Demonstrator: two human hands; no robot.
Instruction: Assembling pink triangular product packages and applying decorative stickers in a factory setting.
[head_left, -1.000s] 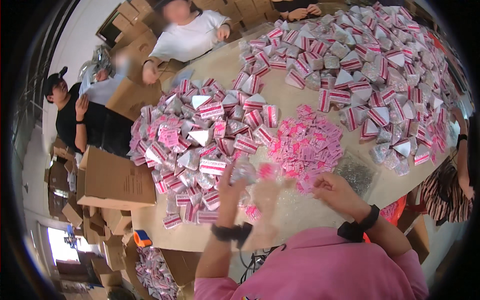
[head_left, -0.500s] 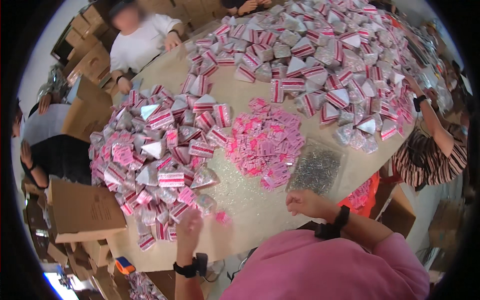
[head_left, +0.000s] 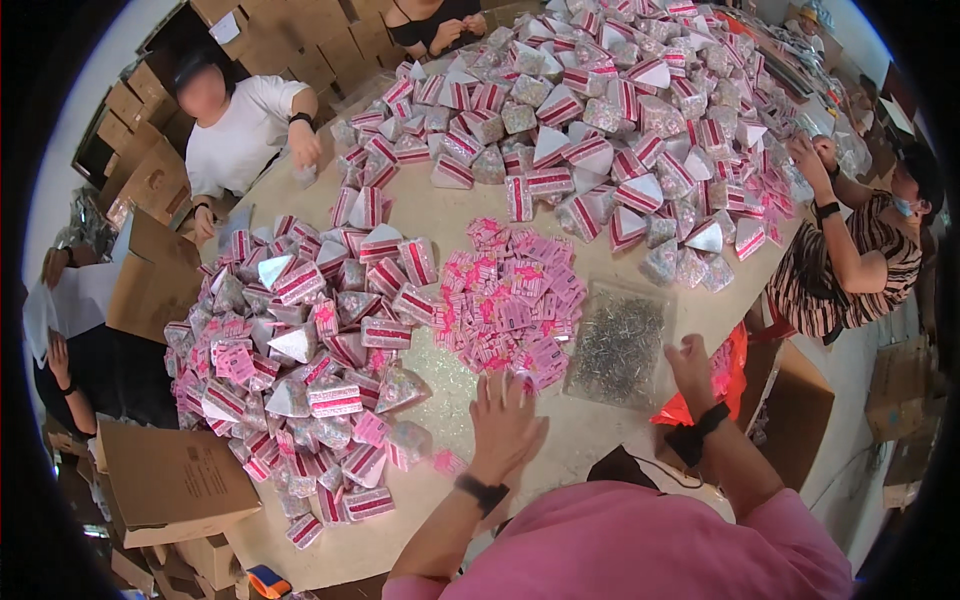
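Brown boxes [head_left: 300, 55] are standing beyond the table's [head_left: 340, 548] far edge. The pink shirt [head_left: 640, 550] is hiding part of the near edge, and at the left edge a co-worker in black [head_left: 110, 382] is being cut off by the dark rim of the view. Pink cards [head_left: 510, 290] are lying heaped around the table's middle. The left hand [head_left: 503, 425] is holding its fingers extended and apart at their near side; I cannot tell whether the fingertips are touching them. The right hand [head_left: 692, 372] is hanging half curled beside a clear tray [head_left: 585, 392] of metal pins [head_left: 620, 340], toward the right edge; whether it is gripping something, I cannot tell.
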